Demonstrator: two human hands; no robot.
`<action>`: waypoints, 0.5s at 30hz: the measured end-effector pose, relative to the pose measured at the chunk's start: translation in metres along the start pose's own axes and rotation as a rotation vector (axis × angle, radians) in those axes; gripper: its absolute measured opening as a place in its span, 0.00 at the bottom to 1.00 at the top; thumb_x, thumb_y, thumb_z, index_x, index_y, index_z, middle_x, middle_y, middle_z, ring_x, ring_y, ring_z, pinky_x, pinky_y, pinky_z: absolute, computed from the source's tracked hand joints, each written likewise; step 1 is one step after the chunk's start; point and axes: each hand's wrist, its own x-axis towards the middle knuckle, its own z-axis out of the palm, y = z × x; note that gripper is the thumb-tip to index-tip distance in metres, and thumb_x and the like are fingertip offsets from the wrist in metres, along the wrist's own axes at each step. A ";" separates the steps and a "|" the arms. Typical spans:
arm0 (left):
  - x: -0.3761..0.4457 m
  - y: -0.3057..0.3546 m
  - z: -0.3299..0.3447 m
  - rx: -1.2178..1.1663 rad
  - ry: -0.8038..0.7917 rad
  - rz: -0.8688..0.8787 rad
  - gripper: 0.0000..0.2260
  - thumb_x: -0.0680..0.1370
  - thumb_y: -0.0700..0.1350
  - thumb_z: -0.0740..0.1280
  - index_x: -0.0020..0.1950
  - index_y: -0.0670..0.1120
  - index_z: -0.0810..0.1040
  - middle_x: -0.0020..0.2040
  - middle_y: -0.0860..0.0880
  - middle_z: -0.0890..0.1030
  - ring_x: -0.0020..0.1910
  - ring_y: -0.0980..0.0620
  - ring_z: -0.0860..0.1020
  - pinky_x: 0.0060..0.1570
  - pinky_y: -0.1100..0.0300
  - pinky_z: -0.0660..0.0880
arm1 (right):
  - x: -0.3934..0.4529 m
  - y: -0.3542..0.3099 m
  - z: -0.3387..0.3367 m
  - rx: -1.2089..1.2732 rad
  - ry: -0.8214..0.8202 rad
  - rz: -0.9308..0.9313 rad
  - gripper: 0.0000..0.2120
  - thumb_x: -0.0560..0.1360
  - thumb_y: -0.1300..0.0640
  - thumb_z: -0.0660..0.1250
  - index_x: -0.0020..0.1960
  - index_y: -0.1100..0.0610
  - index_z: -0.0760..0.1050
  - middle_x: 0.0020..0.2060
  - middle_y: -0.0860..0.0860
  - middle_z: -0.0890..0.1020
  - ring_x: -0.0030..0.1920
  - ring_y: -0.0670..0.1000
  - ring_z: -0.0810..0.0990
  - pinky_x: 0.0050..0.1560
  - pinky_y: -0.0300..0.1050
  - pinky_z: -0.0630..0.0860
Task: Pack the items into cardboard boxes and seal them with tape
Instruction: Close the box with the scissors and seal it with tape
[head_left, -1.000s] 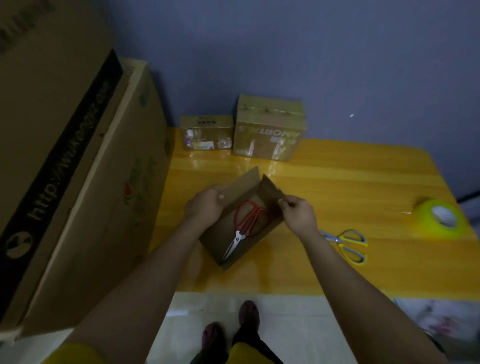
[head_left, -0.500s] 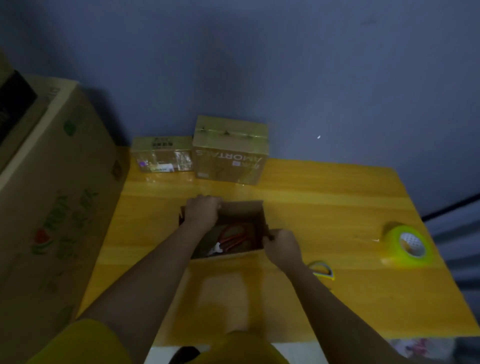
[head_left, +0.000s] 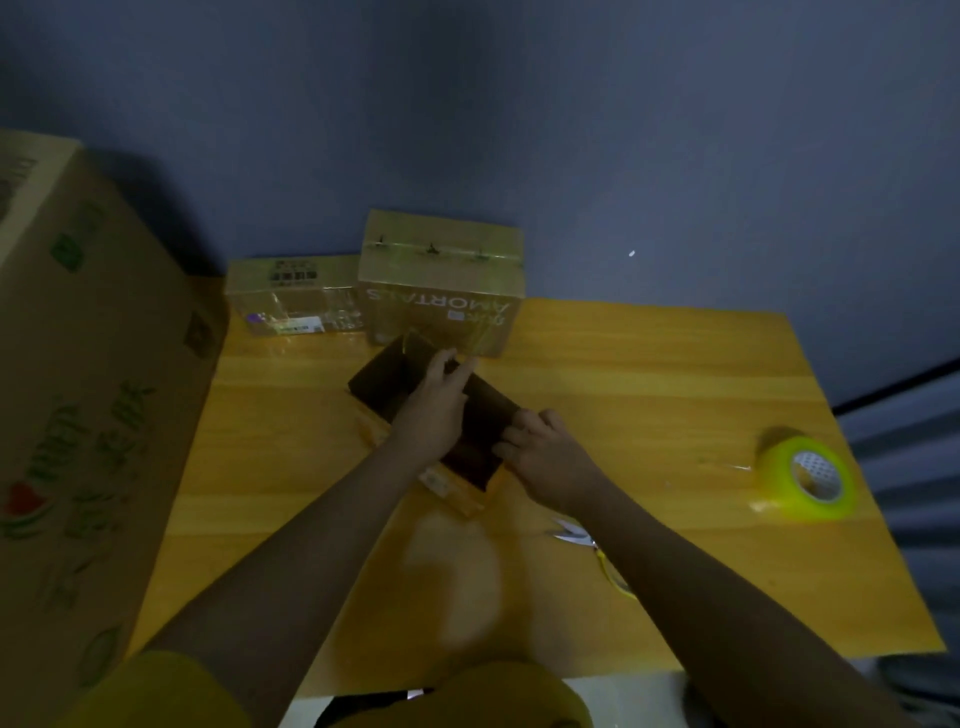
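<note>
A small cardboard box (head_left: 385, 378) lies at an angle in the middle of the yellow table (head_left: 649, 384), its flaps dark and folded inward. My left hand (head_left: 435, 408) lies flat over the box top with straight fingers pressing a flap down. My right hand (head_left: 543, 460) has its fingers curled on the flap at the box's near right end. The red scissors are hidden inside the box. A roll of yellow-green tape (head_left: 810, 480) stands at the right of the table.
Two taped cardboard boxes (head_left: 293, 296) (head_left: 441, 283) stand against the wall at the back. A big printed carton (head_left: 78, 389) fills the left side. Yellow-handled scissors (head_left: 571, 532) lie partly under my right forearm.
The box was turned and its flaps folded shut, hiding the red scissors. My left hand moved onto the top flap, and my right hand stayed at the near right end.
</note>
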 end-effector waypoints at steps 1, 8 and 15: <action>-0.006 0.003 0.000 -0.024 0.037 -0.001 0.16 0.82 0.43 0.58 0.70 0.47 0.69 0.70 0.47 0.65 0.62 0.48 0.72 0.57 0.53 0.74 | 0.002 0.000 -0.001 -0.003 -0.028 0.024 0.10 0.60 0.54 0.79 0.40 0.49 0.82 0.37 0.44 0.81 0.45 0.50 0.80 0.46 0.45 0.63; -0.041 0.003 -0.005 0.365 -0.529 0.092 0.15 0.76 0.59 0.64 0.53 0.50 0.80 0.48 0.52 0.81 0.48 0.51 0.78 0.51 0.55 0.68 | 0.001 -0.014 0.007 0.339 -0.196 0.186 0.13 0.76 0.48 0.65 0.59 0.50 0.77 0.51 0.47 0.81 0.56 0.50 0.74 0.54 0.46 0.57; -0.061 -0.009 0.018 0.333 -0.231 0.173 0.06 0.77 0.43 0.61 0.45 0.53 0.76 0.43 0.54 0.78 0.50 0.51 0.75 0.61 0.54 0.61 | -0.006 -0.038 0.010 0.424 -0.041 0.330 0.13 0.77 0.57 0.64 0.61 0.51 0.77 0.54 0.48 0.81 0.59 0.50 0.73 0.52 0.45 0.57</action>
